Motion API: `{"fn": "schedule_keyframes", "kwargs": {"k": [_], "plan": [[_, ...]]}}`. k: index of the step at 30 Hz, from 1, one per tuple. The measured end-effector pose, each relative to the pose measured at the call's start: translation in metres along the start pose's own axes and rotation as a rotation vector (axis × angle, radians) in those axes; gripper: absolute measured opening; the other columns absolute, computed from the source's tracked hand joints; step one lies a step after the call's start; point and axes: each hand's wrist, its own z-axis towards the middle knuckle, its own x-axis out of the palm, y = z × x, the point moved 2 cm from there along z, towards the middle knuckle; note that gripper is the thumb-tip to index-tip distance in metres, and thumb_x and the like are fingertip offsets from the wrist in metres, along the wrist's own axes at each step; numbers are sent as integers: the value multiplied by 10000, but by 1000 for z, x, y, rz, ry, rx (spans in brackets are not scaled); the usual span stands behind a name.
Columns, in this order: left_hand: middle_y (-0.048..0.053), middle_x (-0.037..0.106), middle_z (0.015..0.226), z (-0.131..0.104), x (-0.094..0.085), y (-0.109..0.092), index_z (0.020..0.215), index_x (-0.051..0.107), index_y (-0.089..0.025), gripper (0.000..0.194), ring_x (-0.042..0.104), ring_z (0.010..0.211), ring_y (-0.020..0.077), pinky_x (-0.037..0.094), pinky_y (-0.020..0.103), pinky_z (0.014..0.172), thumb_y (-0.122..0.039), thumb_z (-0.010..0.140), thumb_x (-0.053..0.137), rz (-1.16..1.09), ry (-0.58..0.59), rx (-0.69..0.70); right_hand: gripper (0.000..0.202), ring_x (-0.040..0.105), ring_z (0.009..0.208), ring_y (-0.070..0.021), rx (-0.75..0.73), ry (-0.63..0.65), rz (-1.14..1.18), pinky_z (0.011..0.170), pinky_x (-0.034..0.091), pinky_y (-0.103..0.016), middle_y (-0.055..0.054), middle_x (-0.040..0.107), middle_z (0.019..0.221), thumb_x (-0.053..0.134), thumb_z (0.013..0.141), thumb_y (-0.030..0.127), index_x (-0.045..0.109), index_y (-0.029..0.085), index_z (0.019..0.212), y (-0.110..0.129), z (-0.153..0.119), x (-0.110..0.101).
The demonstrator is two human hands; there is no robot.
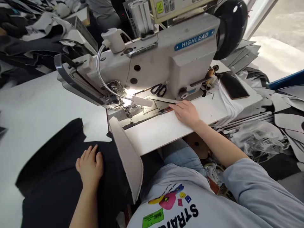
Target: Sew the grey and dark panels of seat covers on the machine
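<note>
My left hand lies flat with fingers apart on a large piece of black material. A pale, stiff-looking panel edge stands up along the material's right side. My right hand is closed around the near end of a thin, flat ruler-like strip on the sewing machine bed. Below the strip, beside my right fingers, lie slim dark-and-orange tools, too small to name. Black-handled scissors rest behind the strip. To its left, the lit presser foot sits above the black material's far edge.
The sewing machine spans the white table, its lamp hanging over the bed. A dark phone lies at the right on white sheets. Cut pieces are piled at right, more material at back left.
</note>
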Motion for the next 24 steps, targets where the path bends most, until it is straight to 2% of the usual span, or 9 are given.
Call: {"fn": "schedule_keyframes", "kwargs": {"k": [3, 7, 10, 13, 15, 17, 19, 22, 24], "plan": [[226, 477, 1530, -2, 2, -8, 1422, 559, -103, 655, 378, 1476, 390, 210, 622, 1243, -500, 1005, 247, -3, -3, -19, 495, 605, 752, -208, 92, 11, -94, 704, 458, -323, -86, 719, 773, 375, 968, 144, 639, 218, 1381, -2, 9, 5], [214, 487, 1527, -4, 1, -10, 1416, 569, -103, 630, 377, 1477, 381, 207, 620, 1242, -481, 1009, 271, -17, -18, -5, 359, 634, 741, -216, 175, -19, -101, 673, 432, -332, -96, 732, 780, 411, 979, 222, 766, 199, 1031, -7, 20, 11], [222, 484, 1526, -6, 0, -7, 1402, 579, -68, 649, 382, 1471, 385, 203, 611, 1245, -478, 1014, 257, -32, -9, 10, 310, 673, 829, -231, 218, -237, 64, 752, 483, -352, -87, 753, 872, 432, 990, 292, 731, 213, 976, -8, 4, 5], [212, 494, 1521, -7, 0, -4, 1398, 584, -88, 623, 392, 1466, 380, 205, 623, 1238, -464, 1020, 263, -51, -12, 33, 240, 680, 788, -204, 247, -469, 315, 746, 522, -344, -60, 729, 840, 435, 993, 315, 657, 228, 960, -9, -32, -8], [203, 501, 1518, -7, 1, -2, 1395, 590, -115, 591, 398, 1463, 378, 195, 638, 1235, -448, 1019, 279, -58, -16, 56, 233, 678, 747, -192, 273, -539, 416, 715, 537, -340, -44, 706, 799, 423, 1005, 337, 625, 238, 948, -10, -53, -16], [189, 510, 1514, -7, 2, -2, 1388, 596, -139, 563, 403, 1464, 364, 186, 630, 1240, -435, 1018, 291, -62, -18, 77, 236, 688, 770, -200, 249, -499, 385, 730, 554, -356, -50, 712, 814, 437, 1002, 346, 637, 242, 933, -8, -60, -23], [172, 515, 1515, -6, 3, -3, 1388, 593, -156, 551, 401, 1471, 343, 187, 604, 1248, -430, 1021, 287, -66, -10, 95, 248, 705, 913, -229, 160, -364, 284, 839, 567, -401, -78, 749, 944, 448, 993, 321, 683, 244, 978, 0, -50, -24], [164, 513, 1520, -6, 4, -3, 1392, 586, -157, 558, 396, 1478, 326, 190, 579, 1257, -440, 1026, 273, -78, 0, 108, 351, 627, 1223, -280, 18, -107, 157, 1064, 493, -495, -110, 685, 1325, 454, 990, 295, 677, 215, 1249, 20, -18, -12], [163, 514, 1519, -7, 3, -3, 1391, 586, -154, 568, 396, 1479, 324, 185, 567, 1265, -456, 1027, 271, -90, -8, 107, 419, 544, 1347, -309, -25, 53, 112, 1137, 430, -540, -118, 590, 1462, 465, 992, 290, 627, 176, 1361, 33, -2, 0]]}}
